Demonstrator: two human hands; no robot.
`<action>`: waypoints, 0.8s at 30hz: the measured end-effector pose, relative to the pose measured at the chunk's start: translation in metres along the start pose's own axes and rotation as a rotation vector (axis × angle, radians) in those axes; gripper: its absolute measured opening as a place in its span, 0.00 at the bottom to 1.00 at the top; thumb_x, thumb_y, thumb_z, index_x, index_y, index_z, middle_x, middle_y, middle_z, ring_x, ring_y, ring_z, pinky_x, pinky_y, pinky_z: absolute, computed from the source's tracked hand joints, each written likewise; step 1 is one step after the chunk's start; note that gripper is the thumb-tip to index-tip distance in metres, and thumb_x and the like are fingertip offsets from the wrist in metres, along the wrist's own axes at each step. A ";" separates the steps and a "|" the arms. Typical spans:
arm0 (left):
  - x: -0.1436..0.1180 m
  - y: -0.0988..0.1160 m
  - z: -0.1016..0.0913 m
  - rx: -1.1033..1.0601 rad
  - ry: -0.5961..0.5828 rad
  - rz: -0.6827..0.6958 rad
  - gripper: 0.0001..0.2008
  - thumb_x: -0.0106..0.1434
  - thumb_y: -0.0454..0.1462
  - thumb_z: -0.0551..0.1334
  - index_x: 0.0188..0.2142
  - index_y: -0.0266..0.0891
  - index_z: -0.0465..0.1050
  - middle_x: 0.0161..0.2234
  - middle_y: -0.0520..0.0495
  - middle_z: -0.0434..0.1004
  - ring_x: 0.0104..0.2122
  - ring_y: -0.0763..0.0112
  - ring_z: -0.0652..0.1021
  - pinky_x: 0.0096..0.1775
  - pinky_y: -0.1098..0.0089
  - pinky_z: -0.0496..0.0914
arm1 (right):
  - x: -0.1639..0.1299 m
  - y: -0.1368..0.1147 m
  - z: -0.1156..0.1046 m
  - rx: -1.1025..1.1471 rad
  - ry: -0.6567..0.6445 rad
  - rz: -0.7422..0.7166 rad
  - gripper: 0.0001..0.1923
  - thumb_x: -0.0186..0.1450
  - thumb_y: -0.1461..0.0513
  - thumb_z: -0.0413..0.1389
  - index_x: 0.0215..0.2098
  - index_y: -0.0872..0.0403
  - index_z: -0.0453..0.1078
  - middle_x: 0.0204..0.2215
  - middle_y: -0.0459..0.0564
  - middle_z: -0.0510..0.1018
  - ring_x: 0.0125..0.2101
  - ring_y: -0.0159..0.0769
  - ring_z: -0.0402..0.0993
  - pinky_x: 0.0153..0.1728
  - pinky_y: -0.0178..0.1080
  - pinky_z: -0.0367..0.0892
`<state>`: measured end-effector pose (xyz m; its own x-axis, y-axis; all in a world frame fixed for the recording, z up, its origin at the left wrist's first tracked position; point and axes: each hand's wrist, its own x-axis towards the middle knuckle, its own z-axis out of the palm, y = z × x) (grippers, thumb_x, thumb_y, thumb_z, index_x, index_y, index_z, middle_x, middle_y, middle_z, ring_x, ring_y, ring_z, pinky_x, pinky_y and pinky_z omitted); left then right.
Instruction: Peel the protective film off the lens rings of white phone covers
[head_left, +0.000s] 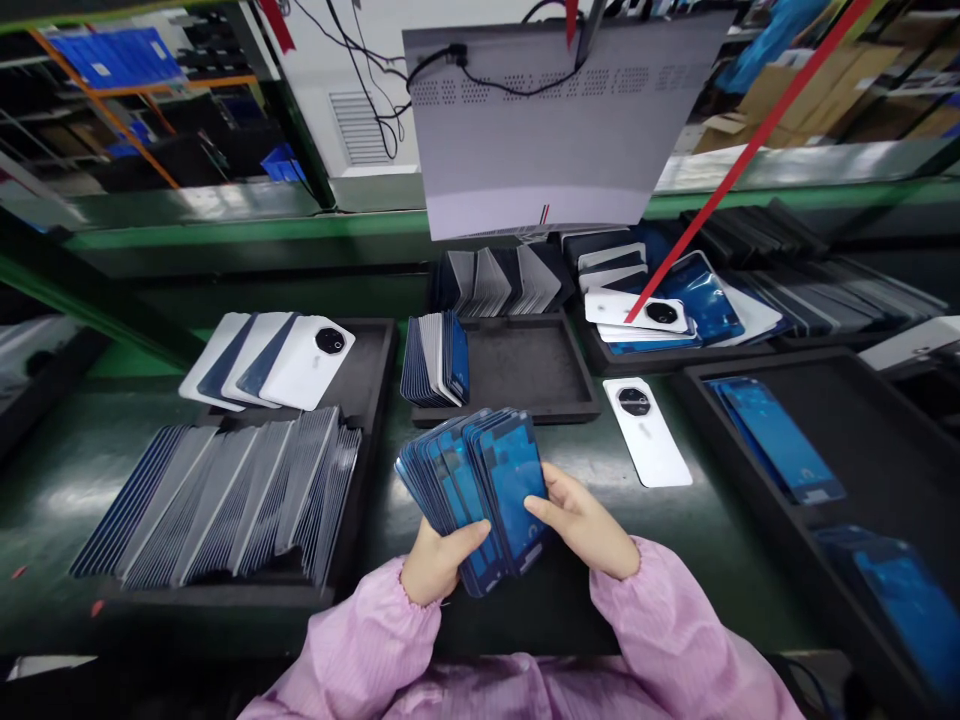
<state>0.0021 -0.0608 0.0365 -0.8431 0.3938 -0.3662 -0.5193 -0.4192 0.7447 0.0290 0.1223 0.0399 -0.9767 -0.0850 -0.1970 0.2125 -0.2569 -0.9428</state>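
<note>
Between my two hands is a fanned stack of blue-filmed phone back covers (511,480), held over the bench in front of me. My left hand (442,560) grips the stack's lower left, thumb lying across the blue faces. At the right edge, my right hand (581,520) has its thumb on the front cover and its fingers behind. Beyond the stack, a black tray (525,370) holds a row of upright covers (435,360) at its left end. A white phone back cover with a round black camera ring (651,440) lies flat to the right of my hands.
At left, a tray holds many grey-edged covers (225,500), with white covers (300,365) behind. The right tray (885,440) holds blue-filmed covers (787,440). White and blue pieces (645,315) pile up at back right. A monitor's back (547,140) hangs above; a red strap (750,150) slants down.
</note>
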 end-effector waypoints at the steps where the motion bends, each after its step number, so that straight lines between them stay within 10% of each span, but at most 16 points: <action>1: 0.000 0.000 0.000 0.002 -0.036 0.005 0.20 0.46 0.35 0.70 0.41 0.36 0.75 0.38 0.42 0.81 0.38 0.55 0.80 0.43 0.56 0.74 | 0.001 0.002 0.002 -0.006 -0.001 0.002 0.17 0.59 0.56 0.60 0.44 0.52 0.67 0.42 0.50 0.76 0.44 0.39 0.72 0.49 0.45 0.65; 24: 0.000 0.005 -0.006 -0.099 0.106 -0.111 0.26 0.42 0.32 0.70 0.44 0.38 0.73 0.25 0.50 0.80 0.27 0.60 0.80 0.36 0.57 0.76 | -0.001 -0.007 -0.012 0.178 0.062 -0.028 0.18 0.60 0.57 0.59 0.47 0.51 0.64 0.44 0.51 0.75 0.41 0.38 0.74 0.42 0.42 0.70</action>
<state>-0.0019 -0.0680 0.0367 -0.7871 0.3562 -0.5036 -0.6169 -0.4587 0.6396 0.0282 0.1361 0.0439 -0.9811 -0.0173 -0.1926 0.1816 -0.4248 -0.8869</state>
